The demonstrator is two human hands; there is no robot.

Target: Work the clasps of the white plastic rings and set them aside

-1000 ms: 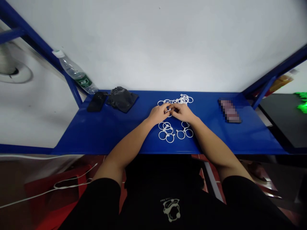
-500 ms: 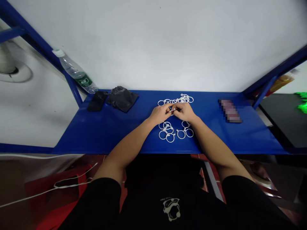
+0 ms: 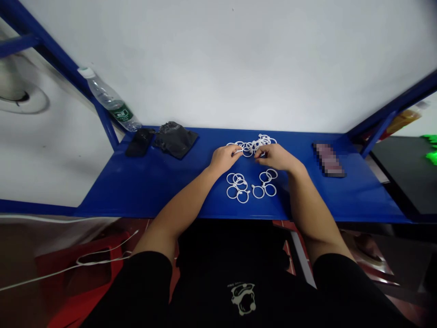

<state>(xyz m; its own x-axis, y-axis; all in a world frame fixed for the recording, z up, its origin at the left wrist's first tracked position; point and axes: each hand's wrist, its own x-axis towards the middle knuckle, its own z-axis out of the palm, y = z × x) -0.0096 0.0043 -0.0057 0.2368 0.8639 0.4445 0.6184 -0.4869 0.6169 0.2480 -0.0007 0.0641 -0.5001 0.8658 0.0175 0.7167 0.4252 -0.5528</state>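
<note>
Head view: we see thin white knobbed rings [image 3: 263, 142] on blue table [image 3: 133, 187], left hand [image 3: 222, 159] pinching one, right hand [image 3: 278, 157] loosely open beside others; bottle's green label [image 3: 122, 112], lettering too small to read

Before you, the flat blue counter [image 3: 146, 182] looks like smooth painted metal with a glossy sheen. Your thin, round white rings [image 3: 262, 142] look like smooth plastic. At far left you have a clear, shiny plastic bottle [image 3: 109, 99] and a dark grey, wrinkled cloth pouch [image 3: 175, 140]. Your black shirt [image 3: 235, 255] is matt cloth.
</note>
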